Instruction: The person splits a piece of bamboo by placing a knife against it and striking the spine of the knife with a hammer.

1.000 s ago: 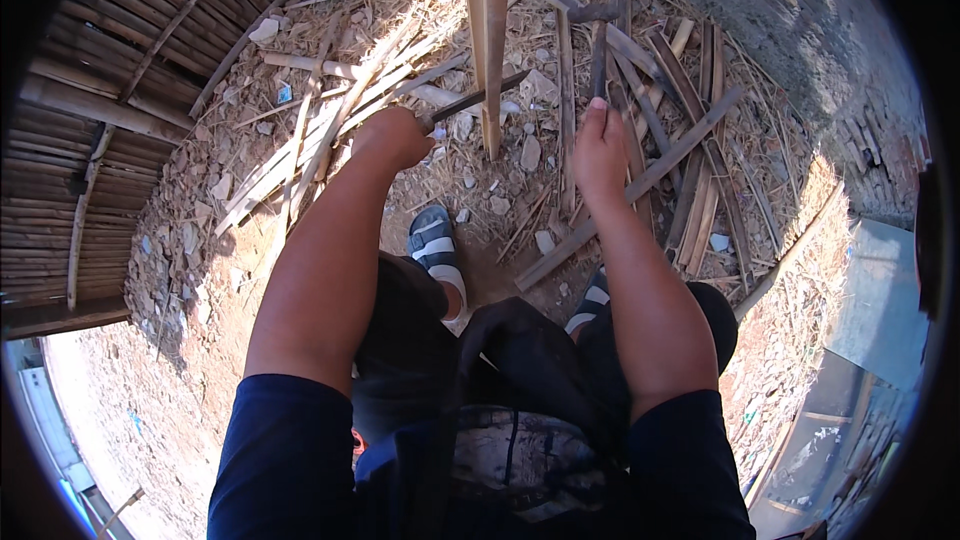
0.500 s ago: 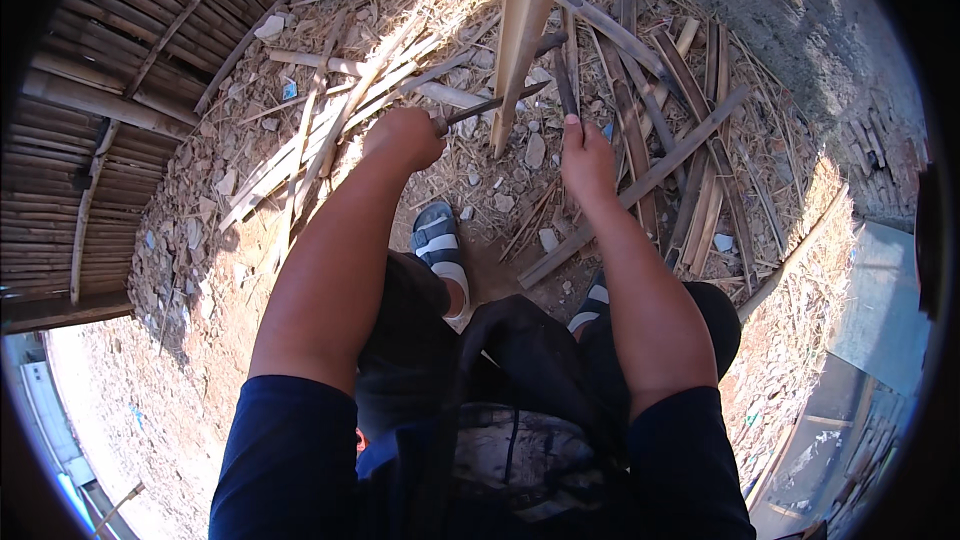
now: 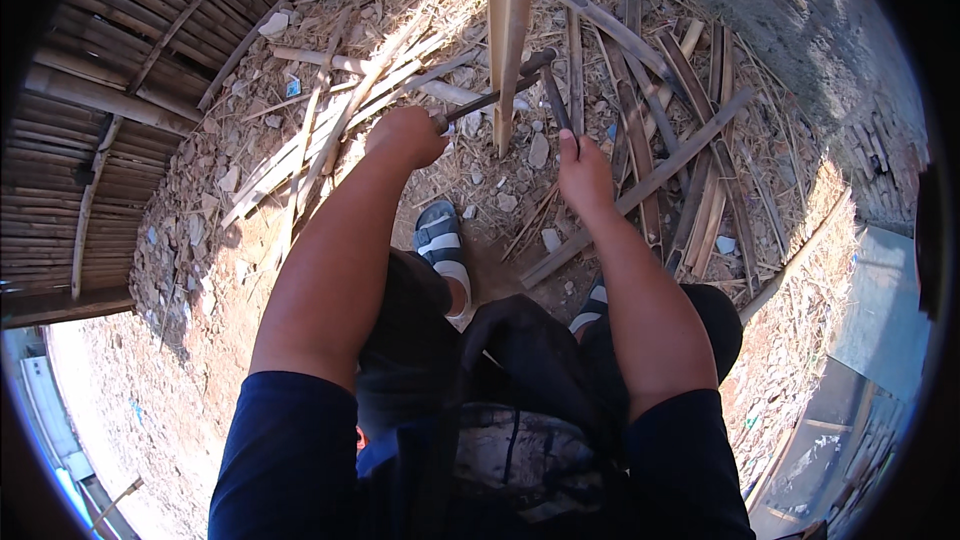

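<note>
Right grip [image 3: 585, 172] around hammer handle [image 3: 557, 103]

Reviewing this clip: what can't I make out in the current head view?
In the head view:
- Knife handle: mostly hidden inside the left hand.
- Hammer handle: its lower end is covered by the right hand.
- Upright pole: top cut off by the upper picture edge.
- Hammer head and blade: they overlap, so contact is unclear.
- Right sandal: partly hidden by the forearm and dark clothing.
</note>
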A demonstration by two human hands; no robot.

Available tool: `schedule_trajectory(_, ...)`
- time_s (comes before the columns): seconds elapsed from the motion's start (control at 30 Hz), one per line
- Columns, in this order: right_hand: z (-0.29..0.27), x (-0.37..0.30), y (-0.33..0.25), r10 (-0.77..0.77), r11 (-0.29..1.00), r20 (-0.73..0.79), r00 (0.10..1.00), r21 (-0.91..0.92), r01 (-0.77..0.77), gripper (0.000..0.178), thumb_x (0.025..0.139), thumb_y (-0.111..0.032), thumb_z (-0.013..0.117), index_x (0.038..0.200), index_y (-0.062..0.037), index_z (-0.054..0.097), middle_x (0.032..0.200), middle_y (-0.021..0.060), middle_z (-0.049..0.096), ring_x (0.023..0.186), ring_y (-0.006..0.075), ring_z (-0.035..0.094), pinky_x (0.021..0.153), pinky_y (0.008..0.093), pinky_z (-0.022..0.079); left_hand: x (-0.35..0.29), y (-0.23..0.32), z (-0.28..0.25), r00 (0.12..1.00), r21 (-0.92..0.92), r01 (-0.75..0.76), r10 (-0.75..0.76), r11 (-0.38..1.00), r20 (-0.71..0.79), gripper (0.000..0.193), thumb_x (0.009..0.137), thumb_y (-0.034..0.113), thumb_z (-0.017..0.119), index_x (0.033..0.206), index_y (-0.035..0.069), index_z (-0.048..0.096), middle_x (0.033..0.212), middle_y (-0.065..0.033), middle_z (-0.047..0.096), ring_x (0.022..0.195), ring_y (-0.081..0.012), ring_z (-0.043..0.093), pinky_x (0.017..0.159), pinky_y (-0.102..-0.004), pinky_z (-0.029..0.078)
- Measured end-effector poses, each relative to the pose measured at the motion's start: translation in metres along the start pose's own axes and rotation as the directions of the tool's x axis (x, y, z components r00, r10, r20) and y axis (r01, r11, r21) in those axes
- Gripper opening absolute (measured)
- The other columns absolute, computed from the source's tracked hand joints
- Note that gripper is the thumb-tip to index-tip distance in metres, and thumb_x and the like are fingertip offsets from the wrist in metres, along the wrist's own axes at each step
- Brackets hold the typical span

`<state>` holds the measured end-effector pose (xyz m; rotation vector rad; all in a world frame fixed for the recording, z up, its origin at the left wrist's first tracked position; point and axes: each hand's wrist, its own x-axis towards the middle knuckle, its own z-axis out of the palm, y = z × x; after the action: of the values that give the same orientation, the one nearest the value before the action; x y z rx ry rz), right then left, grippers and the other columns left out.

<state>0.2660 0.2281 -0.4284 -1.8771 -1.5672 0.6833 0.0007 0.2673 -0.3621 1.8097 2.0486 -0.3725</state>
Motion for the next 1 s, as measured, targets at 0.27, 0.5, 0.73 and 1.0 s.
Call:
schedule_trajectory(0.27, -0.025, 0.008, -0.027, -0.072, 0.942, -0.322, 0.944, 0.289, 0.171, 0.052, 0.107, -0.049, 0.045, 0.096, -0.0002, 0.058, 0.074, 0.0187, 0.063, 0.069, 0.0391, 0.063, 0.067, 0.0483, 0.048, -0.002, 0.003, -0.003, 0.999, 0.023, -0.043, 0.043, 0.999, 0.02, 0.04, 0.094, 0.045, 0.065, 0.119, 0.015, 0.074, 0.112, -0.0176, 0.072, 0.108, -0.0363, 0.069, 0.095, -0.0483, 0.055)
schedule_trajectory(0.5, 0.006, -0.004, 0.014, 0.066, 0.995, 0.066, 0.996, -0.073, -0.061, 0.05, 0.105, -0.049, 0.047, 0.102, -0.0011, 0.061, 0.082, 0.0246, 0.068, 0.085, 0.0477, 0.066, 0.078, 0.0544, 0.05, 0.008, -0.008, 0.006, 0.998, 0.053, -0.055, 0.054, 0.997, 0.018, 0.043, 0.092, 0.046, 0.065, 0.119, 0.013, 0.074, 0.116, -0.0163, 0.072, 0.112, -0.0337, 0.069, 0.097, -0.0458, 0.054)
schedule_trajectory(0.73, -0.025, 0.015, -0.029, 0.08, 0.935, -0.198, 0.977, 0.353, -0.005, 0.049, 0.107, -0.047, 0.045, 0.101, -0.0007, 0.061, 0.082, 0.0228, 0.069, 0.084, 0.0476, 0.066, 0.076, 0.0539, 0.05, -0.008, 0.006, -0.012, 1.0, -0.002, 0.006, -0.006, 1.0, 0.029, 0.047, 0.088, 0.044, 0.07, 0.117, 0.007, 0.074, 0.119, -0.0153, 0.073, 0.11, -0.0317, 0.071, 0.095, -0.0422, 0.056)
schedule_trajectory(1.0, 0.011, -0.01, 0.015, 0.118, 0.981, 0.184, 0.976, -0.173, -0.086, 0.051, 0.105, -0.048, 0.044, 0.107, -0.0012, 0.064, 0.096, 0.0282, 0.07, 0.097, 0.0483, 0.067, 0.084, 0.0575, 0.051, 0.002, -0.001, 0.001, 1.0, 0.031, -0.01, 0.009, 0.999, 0.029, 0.047, 0.09, 0.044, 0.068, 0.118, 0.007, 0.074, 0.121, -0.0153, 0.073, 0.113, -0.031, 0.07, 0.096, -0.042, 0.056)
